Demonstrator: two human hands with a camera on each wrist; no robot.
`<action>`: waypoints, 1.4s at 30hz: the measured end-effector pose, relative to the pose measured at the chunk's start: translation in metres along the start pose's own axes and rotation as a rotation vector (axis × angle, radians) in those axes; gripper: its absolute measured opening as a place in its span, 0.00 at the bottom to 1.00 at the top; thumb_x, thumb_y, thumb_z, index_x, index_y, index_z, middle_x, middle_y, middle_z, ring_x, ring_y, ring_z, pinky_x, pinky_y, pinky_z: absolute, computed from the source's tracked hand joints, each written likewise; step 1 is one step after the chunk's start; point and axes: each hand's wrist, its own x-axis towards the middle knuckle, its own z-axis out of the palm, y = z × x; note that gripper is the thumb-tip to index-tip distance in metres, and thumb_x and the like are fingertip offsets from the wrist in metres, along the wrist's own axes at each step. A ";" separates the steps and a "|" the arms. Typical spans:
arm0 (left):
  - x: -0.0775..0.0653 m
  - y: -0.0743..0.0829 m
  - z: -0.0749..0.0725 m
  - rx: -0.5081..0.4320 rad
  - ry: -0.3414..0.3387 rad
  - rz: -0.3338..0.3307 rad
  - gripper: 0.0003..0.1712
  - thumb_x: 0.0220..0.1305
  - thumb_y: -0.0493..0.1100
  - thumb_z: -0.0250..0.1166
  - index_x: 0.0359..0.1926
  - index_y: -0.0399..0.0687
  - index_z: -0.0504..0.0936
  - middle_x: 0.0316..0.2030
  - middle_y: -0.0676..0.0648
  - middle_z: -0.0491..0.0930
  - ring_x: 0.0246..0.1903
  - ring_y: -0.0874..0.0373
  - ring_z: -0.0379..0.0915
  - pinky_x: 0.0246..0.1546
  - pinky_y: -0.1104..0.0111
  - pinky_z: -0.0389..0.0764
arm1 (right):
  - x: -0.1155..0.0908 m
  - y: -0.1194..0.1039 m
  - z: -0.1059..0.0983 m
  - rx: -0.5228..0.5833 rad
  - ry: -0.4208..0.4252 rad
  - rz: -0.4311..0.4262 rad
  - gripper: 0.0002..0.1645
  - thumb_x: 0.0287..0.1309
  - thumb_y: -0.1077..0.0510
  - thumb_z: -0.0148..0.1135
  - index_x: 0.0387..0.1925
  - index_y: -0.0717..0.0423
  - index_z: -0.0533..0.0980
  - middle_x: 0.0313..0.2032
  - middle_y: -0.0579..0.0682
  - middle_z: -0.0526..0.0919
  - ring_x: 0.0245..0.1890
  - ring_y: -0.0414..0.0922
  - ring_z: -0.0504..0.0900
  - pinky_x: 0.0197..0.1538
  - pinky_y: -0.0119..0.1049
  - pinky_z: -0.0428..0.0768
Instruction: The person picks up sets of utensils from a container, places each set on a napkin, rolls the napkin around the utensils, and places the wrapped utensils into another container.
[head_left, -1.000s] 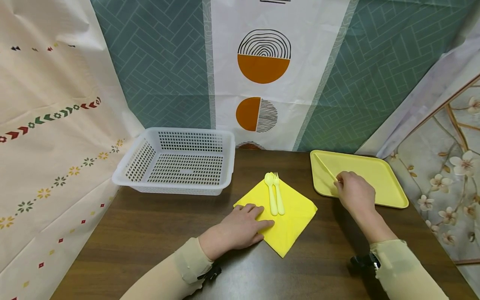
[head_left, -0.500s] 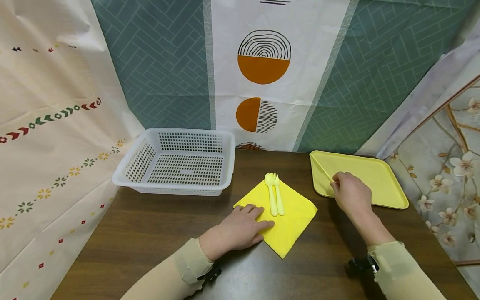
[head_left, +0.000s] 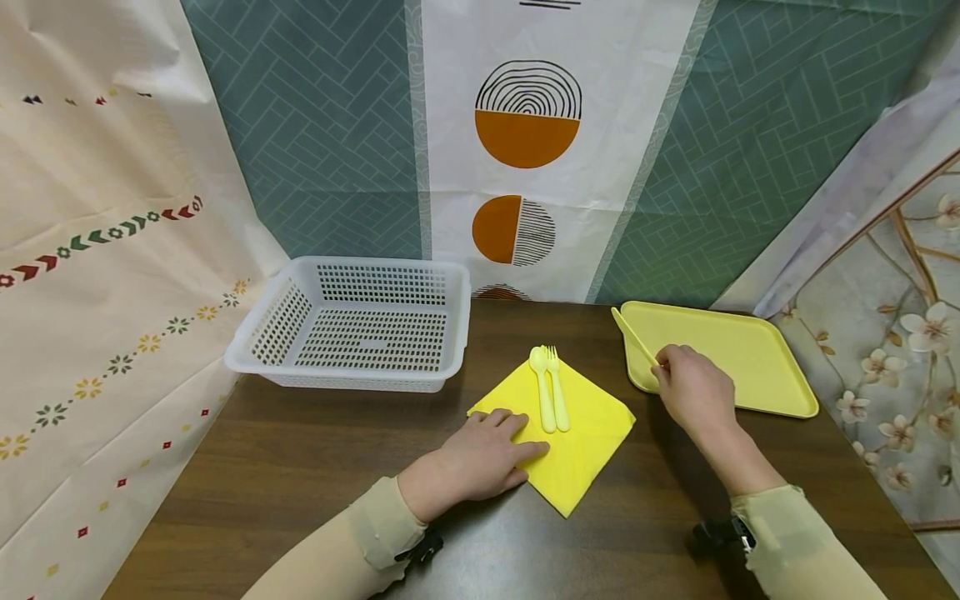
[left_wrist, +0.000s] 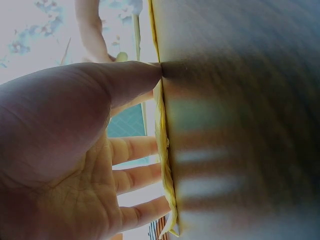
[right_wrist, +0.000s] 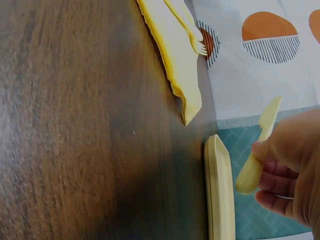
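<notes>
Right hand pinches the yellow knife — best carried level; left hand, spread on the napkin, should press lightly — fork and spoon undisturbed.

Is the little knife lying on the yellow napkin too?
No, the right hand is holding the knife up, away from the napkin.

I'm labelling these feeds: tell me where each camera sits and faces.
Head: on the head, facing forward and down toward the perforated basket, yellow napkin and yellow tray; left hand and right hand show.
Left wrist: on that wrist, facing along the hand to the napkin's edge; its palm side shows, the right arm beyond.
Right wrist: on that wrist, facing across the table to the patterned backdrop; that hand shows, holding the yellow knife.
Shared by head and right wrist: knife, napkin, fork, tray.
</notes>
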 end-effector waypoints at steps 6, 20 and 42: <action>0.000 -0.001 0.000 -0.003 -0.001 0.000 0.27 0.71 0.59 0.60 0.69 0.75 0.72 0.65 0.46 0.71 0.62 0.47 0.67 0.55 0.49 0.72 | 0.000 -0.006 0.001 0.007 -0.004 -0.002 0.09 0.62 0.60 0.66 0.41 0.60 0.79 0.35 0.56 0.82 0.32 0.58 0.81 0.31 0.59 0.76; 0.001 -0.001 0.001 -0.006 -0.004 0.001 0.27 0.71 0.59 0.60 0.69 0.75 0.72 0.66 0.46 0.70 0.63 0.46 0.66 0.55 0.49 0.73 | -0.004 -0.022 0.008 0.017 -0.012 -0.021 0.08 0.60 0.59 0.69 0.40 0.58 0.79 0.31 0.53 0.81 0.29 0.54 0.80 0.30 0.55 0.77; 0.001 -0.001 0.002 -0.009 0.006 0.003 0.27 0.71 0.59 0.60 0.70 0.75 0.72 0.66 0.46 0.70 0.63 0.46 0.66 0.55 0.48 0.72 | -0.007 -0.048 0.015 0.020 -0.072 -0.050 0.11 0.57 0.58 0.73 0.38 0.58 0.79 0.30 0.52 0.80 0.26 0.49 0.76 0.29 0.49 0.77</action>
